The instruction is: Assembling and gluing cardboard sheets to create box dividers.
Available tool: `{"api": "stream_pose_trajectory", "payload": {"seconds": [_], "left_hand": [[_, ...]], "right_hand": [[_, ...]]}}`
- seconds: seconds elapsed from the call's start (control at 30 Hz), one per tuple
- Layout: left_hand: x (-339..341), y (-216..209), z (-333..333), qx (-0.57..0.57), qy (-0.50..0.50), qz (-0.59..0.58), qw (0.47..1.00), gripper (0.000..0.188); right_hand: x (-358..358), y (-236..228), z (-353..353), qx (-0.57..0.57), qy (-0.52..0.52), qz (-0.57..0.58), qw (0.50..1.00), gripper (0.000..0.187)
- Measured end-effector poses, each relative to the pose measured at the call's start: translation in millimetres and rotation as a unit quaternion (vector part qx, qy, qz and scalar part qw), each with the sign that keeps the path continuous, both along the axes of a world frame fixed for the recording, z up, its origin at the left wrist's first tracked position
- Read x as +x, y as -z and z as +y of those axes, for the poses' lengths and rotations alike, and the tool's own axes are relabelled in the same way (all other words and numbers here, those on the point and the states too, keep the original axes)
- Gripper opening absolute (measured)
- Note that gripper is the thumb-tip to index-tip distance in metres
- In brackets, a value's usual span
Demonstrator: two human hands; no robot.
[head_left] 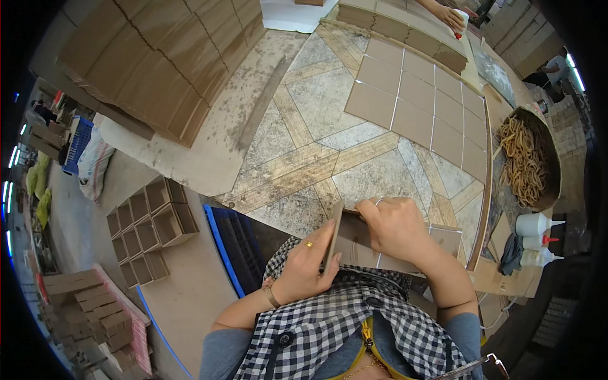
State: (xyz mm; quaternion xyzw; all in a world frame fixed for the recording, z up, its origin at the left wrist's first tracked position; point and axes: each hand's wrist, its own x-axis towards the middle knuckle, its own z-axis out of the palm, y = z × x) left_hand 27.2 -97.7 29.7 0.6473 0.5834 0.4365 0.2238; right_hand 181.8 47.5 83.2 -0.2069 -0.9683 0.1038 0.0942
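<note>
My left hand, with a ring on one finger, grips a thin brown board that stands on edge near the front of the table. Just right of it, the fingers of my right hand are curled closed over a dark brown edge; what they pinch is hidden beneath them. Below and beside the right hand lie flat brown panels with white lines between them. Farther off, a grid of flat brown panels, also divided by white lines, lies on the patterned tabletop.
Tall stacks of brown boards stand at the left. Small open boxes sit below them, near a blue-edged crate. At right are a bin of rubber bands and white squeeze bottles. Another person's hand holds a bottle across the table.
</note>
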Motion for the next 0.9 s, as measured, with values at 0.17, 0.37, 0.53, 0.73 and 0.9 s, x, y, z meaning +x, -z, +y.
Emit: {"api": "stream_pose_trajectory", "payload": {"seconds": [0.17, 0.37, 0.53, 0.73, 0.9], "left_hand": [[6.5, 3.3, 1.9, 0.048, -0.004, 0.077, 0.996, 0.065], [10.0, -5.0, 3.8, 0.033, 0.005, 0.13, 0.991, 0.066], [1.7, -1.1, -1.6, 0.017, 0.006, 0.114, 0.993, 0.065], [1.8, -11.8, 2.6, -0.045, 0.045, 0.082, 0.995, 0.057], [14.4, -3.1, 11.8, 0.024, 0.055, 0.114, 0.992, 0.06]], "right_hand": [[-1.2, -2.6, -0.9, -0.021, 0.029, -0.004, 0.999, 0.018], [11.5, -7.4, 1.5, 0.046, 0.025, 0.406, 0.912, 0.015], [152.0, 37.9, -93.3, -0.45, 0.294, 0.357, 0.764, 0.027], [171.7, 115.4, -178.6, -0.535, 0.493, 0.452, 0.516, 0.034], [162.3, 98.6, -165.0, -0.285, 0.477, 0.577, 0.598, 0.031]]}}
